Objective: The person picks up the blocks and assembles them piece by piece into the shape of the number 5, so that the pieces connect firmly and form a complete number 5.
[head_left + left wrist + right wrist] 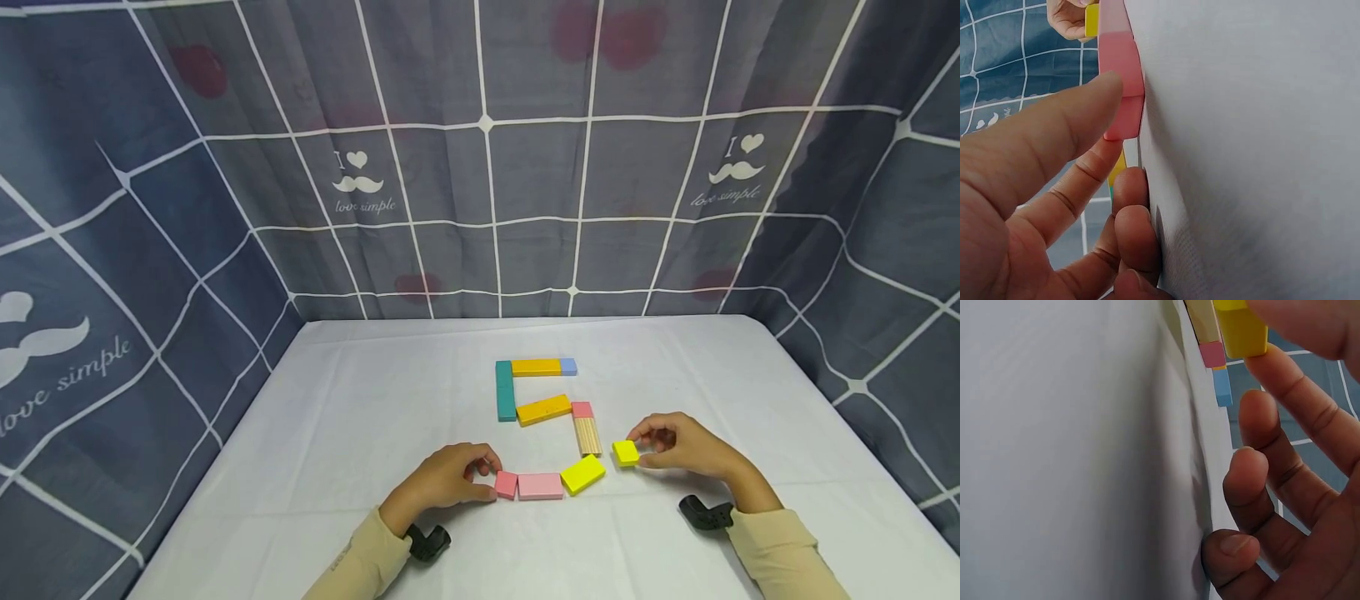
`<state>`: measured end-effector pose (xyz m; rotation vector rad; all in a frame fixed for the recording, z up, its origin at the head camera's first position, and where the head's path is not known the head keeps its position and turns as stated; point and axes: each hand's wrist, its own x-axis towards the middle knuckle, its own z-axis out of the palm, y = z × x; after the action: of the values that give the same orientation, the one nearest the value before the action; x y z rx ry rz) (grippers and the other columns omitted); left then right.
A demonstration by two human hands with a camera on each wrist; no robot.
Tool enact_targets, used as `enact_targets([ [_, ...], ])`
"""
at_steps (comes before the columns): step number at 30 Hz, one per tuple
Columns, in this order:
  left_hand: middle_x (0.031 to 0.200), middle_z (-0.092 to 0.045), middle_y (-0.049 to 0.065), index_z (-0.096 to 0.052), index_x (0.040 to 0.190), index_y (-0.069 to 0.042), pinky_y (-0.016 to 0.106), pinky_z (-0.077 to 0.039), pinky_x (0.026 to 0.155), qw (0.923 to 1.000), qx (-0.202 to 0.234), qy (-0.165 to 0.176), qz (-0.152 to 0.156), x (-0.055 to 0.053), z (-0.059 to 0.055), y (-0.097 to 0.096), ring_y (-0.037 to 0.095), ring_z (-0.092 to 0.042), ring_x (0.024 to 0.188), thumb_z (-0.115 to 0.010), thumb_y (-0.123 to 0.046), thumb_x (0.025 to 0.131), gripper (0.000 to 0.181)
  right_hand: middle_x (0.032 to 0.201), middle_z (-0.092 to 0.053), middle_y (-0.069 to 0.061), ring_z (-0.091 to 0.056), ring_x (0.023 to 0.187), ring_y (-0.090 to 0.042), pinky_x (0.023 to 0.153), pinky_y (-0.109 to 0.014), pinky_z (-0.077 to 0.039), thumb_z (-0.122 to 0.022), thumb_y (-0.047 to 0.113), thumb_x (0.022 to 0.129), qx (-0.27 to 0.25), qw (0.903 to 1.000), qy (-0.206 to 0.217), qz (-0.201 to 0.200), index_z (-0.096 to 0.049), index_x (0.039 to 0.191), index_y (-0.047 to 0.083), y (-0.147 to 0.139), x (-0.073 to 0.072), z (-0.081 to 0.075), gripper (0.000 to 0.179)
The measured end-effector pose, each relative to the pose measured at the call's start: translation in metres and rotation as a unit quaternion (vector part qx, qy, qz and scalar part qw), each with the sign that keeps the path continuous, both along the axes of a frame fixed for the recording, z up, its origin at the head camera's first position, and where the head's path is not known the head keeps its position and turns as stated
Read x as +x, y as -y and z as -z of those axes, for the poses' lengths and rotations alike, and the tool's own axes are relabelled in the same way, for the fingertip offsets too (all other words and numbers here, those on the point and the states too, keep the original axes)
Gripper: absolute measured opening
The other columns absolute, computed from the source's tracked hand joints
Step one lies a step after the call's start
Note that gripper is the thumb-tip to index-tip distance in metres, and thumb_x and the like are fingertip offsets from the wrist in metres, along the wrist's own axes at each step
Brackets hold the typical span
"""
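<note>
My left hand (450, 477) pinches a small pink block (506, 485) between thumb and index finger, at the left end of a pink rectangular block (540, 487). In the left wrist view this small block (1125, 119) meets the longer one end to end. A small yellow block (626, 453) is pinched by my right hand (686, 448), just right of the row; the right wrist view shows the yellow block (1241, 334) between thumb and index fingertip. Beside the pink block, a longer yellow block (582, 475) lies tilted, touching its right end.
Further back, the winding line continues with a striped wooden piece (587, 436), a pink block (582, 409), orange blocks (543, 410), teal blocks (506, 392) and a blue block (568, 367). A white cloth (360, 400) covers the table; grey checked curtains (525, 175) enclose it.
</note>
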<state>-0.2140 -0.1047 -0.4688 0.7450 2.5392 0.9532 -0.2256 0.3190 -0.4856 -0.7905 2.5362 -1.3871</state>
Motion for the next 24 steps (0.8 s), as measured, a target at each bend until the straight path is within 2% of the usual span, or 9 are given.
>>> enact_targets([
  [8,0.094,-0.063,-0.006,-0.073,0.106,-0.019,0.026,-0.038,0.068,0.9999,0.01,0.002,-0.003,0.0,0.0,0.002,0.01,-0.049,0.073,-0.091,-0.017,0.088,0.026,0.086,-0.062,-0.007,-0.051,0.072,-0.009,0.063,-0.024,-0.044,-0.087,0.002,0.086,-0.008,0.9999,-0.006,-0.011,-0.078,0.109,0.0,0.013,-0.006,-0.001,0.025],
  [16,0.094,-0.063,-0.006,-0.073,0.107,-0.019,0.026,-0.038,0.069,1.0,0.006,0.0,-0.001,-0.001,0.001,0.002,0.009,-0.048,0.074,-0.091,-0.017,0.089,0.025,0.085,-0.061,-0.008,-0.051,0.073,-0.012,0.064,-0.024,-0.044,-0.088,0.004,0.085,-0.001,0.9999,-0.007,-0.011,-0.078,0.109,0.001,0.03,-0.012,-0.007,0.026],
  [24,0.094,-0.062,-0.006,-0.073,0.106,-0.019,0.026,-0.039,0.069,1.0,0.003,-0.001,0.001,-0.001,0.001,0.002,0.009,-0.049,0.074,-0.091,-0.017,0.089,0.025,0.083,-0.061,-0.007,-0.052,0.073,-0.012,0.065,-0.023,-0.045,-0.089,0.003,0.083,0.0,0.9995,-0.021,-0.023,-0.078,0.107,0.002,0.046,-0.02,-0.006,0.026],
])
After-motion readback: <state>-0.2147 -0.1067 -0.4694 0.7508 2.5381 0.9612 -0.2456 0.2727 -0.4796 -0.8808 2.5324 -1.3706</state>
